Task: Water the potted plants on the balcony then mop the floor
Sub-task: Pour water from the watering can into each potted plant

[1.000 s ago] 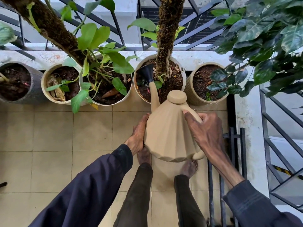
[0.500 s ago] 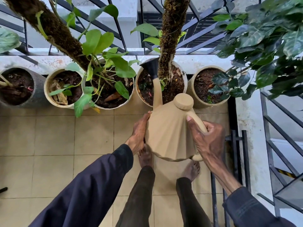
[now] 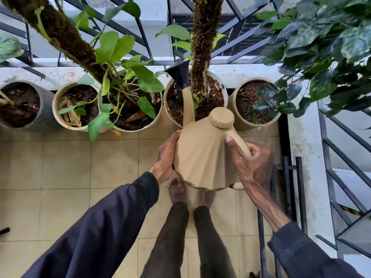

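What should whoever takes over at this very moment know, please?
Left grip: flat against the watering can, steadying it.
Right grip: wrapped round its handle.
It is tilted, spout over the pot with the mossy pole; drops seem to fall there.
Done: unclear which other pots are watered.
Left: finish watering, then mop the floor; no mop in view.

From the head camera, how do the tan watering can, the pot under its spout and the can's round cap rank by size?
1. Watering can, looks largest, but nearer the camera, so unsure against the pot.
2. The pot.
3. Round cap, clearly smallest.
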